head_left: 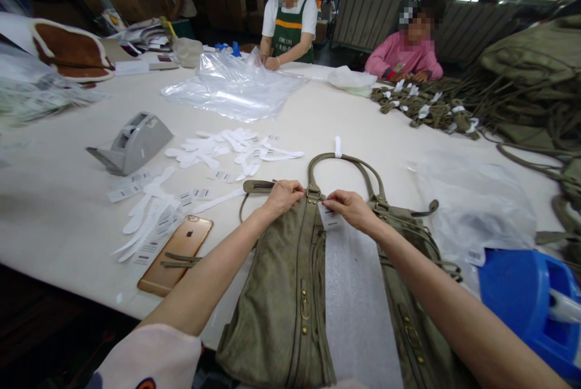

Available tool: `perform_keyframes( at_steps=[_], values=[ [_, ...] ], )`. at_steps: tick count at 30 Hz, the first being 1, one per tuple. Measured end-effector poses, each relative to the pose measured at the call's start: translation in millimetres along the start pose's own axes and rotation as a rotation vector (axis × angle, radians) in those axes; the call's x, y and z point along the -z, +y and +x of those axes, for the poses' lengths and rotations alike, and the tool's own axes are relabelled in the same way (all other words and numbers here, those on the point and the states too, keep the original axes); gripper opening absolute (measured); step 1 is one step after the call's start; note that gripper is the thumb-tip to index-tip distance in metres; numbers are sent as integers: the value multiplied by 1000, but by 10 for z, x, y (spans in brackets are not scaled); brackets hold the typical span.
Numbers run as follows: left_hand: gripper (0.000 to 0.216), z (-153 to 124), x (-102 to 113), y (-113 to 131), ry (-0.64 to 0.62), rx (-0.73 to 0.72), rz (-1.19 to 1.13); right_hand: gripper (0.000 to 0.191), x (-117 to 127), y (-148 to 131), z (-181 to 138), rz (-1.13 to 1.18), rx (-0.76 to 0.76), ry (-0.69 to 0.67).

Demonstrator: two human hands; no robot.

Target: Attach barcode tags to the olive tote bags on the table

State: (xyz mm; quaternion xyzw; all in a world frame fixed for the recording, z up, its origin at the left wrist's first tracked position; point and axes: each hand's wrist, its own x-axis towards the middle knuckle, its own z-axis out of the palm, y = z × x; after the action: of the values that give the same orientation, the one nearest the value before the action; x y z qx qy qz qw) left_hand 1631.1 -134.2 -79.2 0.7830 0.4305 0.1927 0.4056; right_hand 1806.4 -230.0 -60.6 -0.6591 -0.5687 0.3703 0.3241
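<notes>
Workshop, shared worktable, aproned worker, olive handbag

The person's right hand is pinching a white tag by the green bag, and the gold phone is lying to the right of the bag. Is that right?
Not quite: the gold phone lies to the left of the green bag, as the head view shows. The right hand is indeed pinching a white tag by the bag.

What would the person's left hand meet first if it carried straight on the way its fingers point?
Most likely the small brass-toned metal buckle at the base of the looped olive-green bag handle, just ahead of the left hand; depth is unclear, so they may already touch.
</notes>
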Motion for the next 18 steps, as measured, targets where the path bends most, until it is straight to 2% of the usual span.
perform_keyframes(
  at_steps=[3,5,8,12,15,18],
  values=[
    [6,-36,-59,1,-114,50,-386,24,-43,5,4,-234,58,25],
    [10,-55,-84,4,-150,48,-522,25,-69,-18,3,-282,79,15],
    [8,-67,-105,13,-126,17,-537,26,-95,-64,11,-147,52,-32],
    [13,-65,-146,22,10,50,-578,27,-111,-56,52,211,-124,-119],
    [13,-69,-215,-10,76,98,-582,25,-144,14,80,126,-182,-111],
    [9,-97,-308,-61,21,3,-473,26,-206,91,77,-4,-129,-62]
  ],
)
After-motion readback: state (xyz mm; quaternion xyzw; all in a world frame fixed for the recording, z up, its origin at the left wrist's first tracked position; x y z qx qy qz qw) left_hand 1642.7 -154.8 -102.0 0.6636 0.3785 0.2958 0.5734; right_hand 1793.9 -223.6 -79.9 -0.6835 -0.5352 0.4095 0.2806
